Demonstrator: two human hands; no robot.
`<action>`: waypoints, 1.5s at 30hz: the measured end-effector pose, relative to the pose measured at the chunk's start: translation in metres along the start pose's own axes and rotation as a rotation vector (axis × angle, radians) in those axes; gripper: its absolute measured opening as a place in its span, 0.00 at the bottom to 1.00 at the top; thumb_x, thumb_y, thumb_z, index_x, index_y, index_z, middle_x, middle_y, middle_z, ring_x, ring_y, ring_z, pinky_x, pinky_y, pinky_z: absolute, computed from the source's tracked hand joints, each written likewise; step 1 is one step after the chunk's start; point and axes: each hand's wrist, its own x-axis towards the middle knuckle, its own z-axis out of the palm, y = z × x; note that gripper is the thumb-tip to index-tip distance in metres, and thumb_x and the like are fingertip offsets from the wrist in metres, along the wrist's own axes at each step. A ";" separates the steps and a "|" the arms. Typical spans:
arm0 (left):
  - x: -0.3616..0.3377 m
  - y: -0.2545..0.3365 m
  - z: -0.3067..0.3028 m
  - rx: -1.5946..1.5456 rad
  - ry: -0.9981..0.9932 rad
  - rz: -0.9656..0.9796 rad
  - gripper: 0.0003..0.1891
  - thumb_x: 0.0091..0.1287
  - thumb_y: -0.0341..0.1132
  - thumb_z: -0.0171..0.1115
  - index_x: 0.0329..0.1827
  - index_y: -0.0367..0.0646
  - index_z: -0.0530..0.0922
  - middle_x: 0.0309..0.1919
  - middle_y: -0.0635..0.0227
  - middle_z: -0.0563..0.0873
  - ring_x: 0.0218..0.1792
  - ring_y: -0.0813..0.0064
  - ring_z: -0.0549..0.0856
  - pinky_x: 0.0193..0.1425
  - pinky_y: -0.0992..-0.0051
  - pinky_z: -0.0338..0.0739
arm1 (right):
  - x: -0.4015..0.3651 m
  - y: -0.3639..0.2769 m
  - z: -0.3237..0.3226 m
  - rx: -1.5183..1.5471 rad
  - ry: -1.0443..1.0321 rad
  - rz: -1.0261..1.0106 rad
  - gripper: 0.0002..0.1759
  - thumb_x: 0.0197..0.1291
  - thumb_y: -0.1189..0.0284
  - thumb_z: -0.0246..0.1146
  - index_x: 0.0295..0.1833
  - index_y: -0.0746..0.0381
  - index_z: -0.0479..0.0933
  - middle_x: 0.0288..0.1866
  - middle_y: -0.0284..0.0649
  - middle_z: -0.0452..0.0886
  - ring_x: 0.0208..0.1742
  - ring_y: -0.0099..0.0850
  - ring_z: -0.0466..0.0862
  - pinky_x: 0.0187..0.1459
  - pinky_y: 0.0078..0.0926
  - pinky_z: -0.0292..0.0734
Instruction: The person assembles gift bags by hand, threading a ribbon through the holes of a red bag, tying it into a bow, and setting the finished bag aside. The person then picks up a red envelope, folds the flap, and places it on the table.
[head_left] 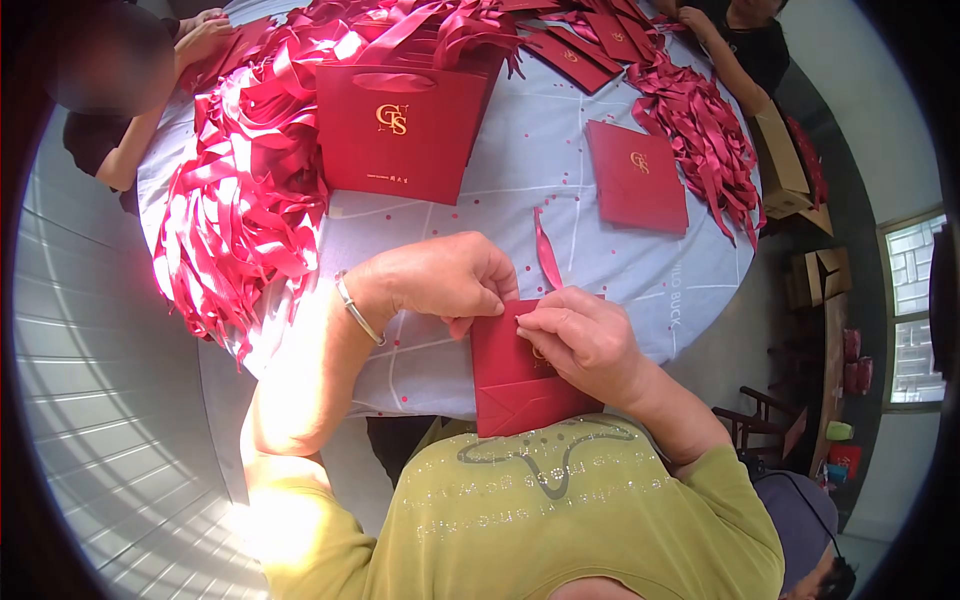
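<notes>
A flat, folded red paper gift bag (497, 365) leans at the table edge against the front of my green shirt. My left hand (440, 280), with a silver bangle at the wrist, pinches the bag's top edge. My right hand (590, 340) lies over the bag's upper right front, thumb and fingertips pressed together near the top. What sits between those fingertips is too small to make out. Just beyond the bag lies a single red ribbon (546, 255), its near end close to my right hand.
A standing red gift bag (400, 135) and a heap of red ribbons (240, 200) are at the left. Stacked flat bags (640, 180) and more ribbons (695, 150) lie right. Small red dots dot the tablecloth (420, 215). Two other people work at the far side.
</notes>
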 end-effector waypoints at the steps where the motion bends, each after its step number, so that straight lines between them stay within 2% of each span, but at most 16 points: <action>1: 0.000 0.000 0.000 -0.002 0.001 0.002 0.06 0.67 0.27 0.60 0.42 0.38 0.83 0.23 0.74 0.82 0.21 0.84 0.81 0.26 0.80 0.73 | 0.001 0.000 0.000 0.006 -0.005 0.008 0.11 0.49 0.80 0.74 0.37 0.63 0.80 0.33 0.39 0.81 0.31 0.35 0.84 0.29 0.29 0.80; 12: 0.007 -0.009 0.002 0.037 0.033 0.104 0.05 0.64 0.27 0.61 0.39 0.36 0.82 0.23 0.72 0.83 0.19 0.83 0.79 0.23 0.79 0.73 | 0.003 -0.011 0.009 -0.244 -0.094 -0.016 0.08 0.56 0.76 0.69 0.38 0.63 0.77 0.34 0.41 0.78 0.29 0.36 0.83 0.29 0.30 0.79; 15: 0.004 -0.006 0.003 0.026 0.047 0.099 0.04 0.64 0.27 0.62 0.38 0.36 0.83 0.23 0.72 0.83 0.19 0.83 0.79 0.23 0.79 0.73 | 0.011 -0.014 0.005 -0.206 -0.173 0.163 0.09 0.53 0.78 0.72 0.39 0.63 0.79 0.35 0.41 0.82 0.30 0.39 0.84 0.31 0.32 0.79; 17: 0.001 -0.001 0.003 0.036 0.046 0.104 0.05 0.63 0.27 0.61 0.38 0.35 0.83 0.23 0.70 0.84 0.19 0.81 0.80 0.24 0.77 0.73 | 0.021 -0.007 -0.002 0.120 -0.182 0.398 0.10 0.52 0.75 0.74 0.35 0.64 0.79 0.35 0.42 0.82 0.30 0.41 0.83 0.32 0.34 0.78; 20: -0.001 0.002 0.003 0.044 0.043 0.096 0.06 0.62 0.27 0.61 0.38 0.34 0.83 0.23 0.67 0.84 0.20 0.79 0.82 0.25 0.76 0.74 | 0.030 -0.001 -0.010 0.202 -0.280 0.541 0.12 0.49 0.73 0.76 0.33 0.64 0.79 0.33 0.43 0.82 0.31 0.40 0.83 0.34 0.35 0.78; 22: -0.001 0.002 0.005 0.059 0.029 0.076 0.06 0.63 0.27 0.61 0.38 0.34 0.83 0.23 0.67 0.83 0.20 0.79 0.82 0.25 0.76 0.74 | 0.030 0.005 -0.011 0.147 -0.235 0.468 0.13 0.48 0.72 0.77 0.33 0.64 0.79 0.32 0.43 0.83 0.32 0.39 0.83 0.36 0.33 0.78; 24: -0.002 0.003 0.008 -0.002 0.057 0.088 0.06 0.62 0.28 0.66 0.38 0.35 0.82 0.22 0.68 0.83 0.20 0.80 0.82 0.24 0.76 0.74 | 0.038 0.011 -0.022 0.281 -0.366 0.406 0.12 0.49 0.72 0.77 0.33 0.64 0.80 0.31 0.40 0.83 0.34 0.32 0.83 0.36 0.30 0.77; 25: -0.002 0.002 0.009 0.009 0.037 0.084 0.06 0.62 0.28 0.66 0.38 0.35 0.82 0.22 0.68 0.83 0.20 0.80 0.82 0.24 0.76 0.74 | 0.047 0.009 -0.034 0.445 -0.484 0.607 0.11 0.55 0.70 0.74 0.35 0.64 0.80 0.33 0.36 0.83 0.34 0.25 0.81 0.35 0.26 0.76; 28: 0.001 -0.001 0.014 0.001 0.116 0.113 0.13 0.58 0.31 0.75 0.39 0.37 0.78 0.20 0.69 0.81 0.18 0.79 0.81 0.22 0.74 0.73 | 0.063 0.028 -0.050 0.640 -0.671 0.912 0.12 0.65 0.67 0.66 0.47 0.64 0.79 0.35 0.34 0.84 0.34 0.21 0.81 0.35 0.23 0.78; 29: 0.001 0.001 0.017 0.014 0.102 0.116 0.13 0.58 0.31 0.75 0.39 0.37 0.78 0.20 0.69 0.81 0.18 0.79 0.81 0.22 0.74 0.73 | 0.066 0.034 -0.051 0.640 -0.652 0.920 0.12 0.65 0.67 0.66 0.47 0.64 0.79 0.35 0.34 0.84 0.34 0.21 0.81 0.35 0.23 0.78; 31: 0.000 0.009 0.024 0.079 0.225 0.098 0.14 0.59 0.32 0.75 0.39 0.37 0.77 0.18 0.67 0.81 0.17 0.79 0.81 0.21 0.74 0.72 | 0.069 0.046 -0.045 0.554 -0.828 0.757 0.13 0.66 0.67 0.65 0.49 0.64 0.78 0.36 0.35 0.84 0.33 0.22 0.82 0.35 0.23 0.78; 35: -0.006 0.022 0.030 0.185 0.257 0.140 0.11 0.60 0.30 0.73 0.40 0.39 0.78 0.19 0.63 0.83 0.17 0.78 0.81 0.22 0.74 0.72 | 0.076 0.058 -0.030 0.472 -0.967 0.736 0.12 0.60 0.71 0.66 0.46 0.65 0.79 0.34 0.35 0.84 0.32 0.23 0.82 0.30 0.25 0.76; 37: -0.004 0.014 0.032 0.284 0.276 0.244 0.10 0.59 0.28 0.73 0.40 0.41 0.80 0.21 0.62 0.84 0.19 0.75 0.82 0.25 0.73 0.74 | 0.082 0.057 -0.027 0.565 -0.985 0.774 0.13 0.54 0.74 0.68 0.46 0.64 0.80 0.31 0.35 0.82 0.29 0.23 0.80 0.27 0.24 0.72; 39: -0.003 0.011 0.033 0.346 0.287 0.470 0.09 0.60 0.26 0.73 0.41 0.41 0.83 0.19 0.71 0.84 0.17 0.85 0.82 0.21 0.80 0.74 | 0.082 0.062 -0.021 0.695 -1.116 0.799 0.15 0.50 0.75 0.70 0.46 0.62 0.80 0.29 0.32 0.80 0.26 0.22 0.77 0.25 0.22 0.68; 41: -0.008 0.015 0.035 0.354 0.292 0.416 0.12 0.56 0.28 0.74 0.43 0.47 0.87 0.25 0.63 0.87 0.23 0.69 0.85 0.31 0.73 0.79 | 0.078 0.065 -0.014 0.775 -1.101 0.843 0.16 0.49 0.76 0.71 0.46 0.61 0.80 0.28 0.31 0.78 0.26 0.21 0.76 0.24 0.21 0.66; 45: -0.006 0.014 0.036 0.426 0.263 0.491 0.11 0.55 0.28 0.75 0.42 0.48 0.88 0.22 0.62 0.86 0.21 0.73 0.85 0.29 0.75 0.79 | 0.071 0.067 -0.009 0.918 -1.110 0.943 0.15 0.46 0.77 0.73 0.43 0.61 0.81 0.27 0.30 0.78 0.25 0.19 0.74 0.23 0.18 0.63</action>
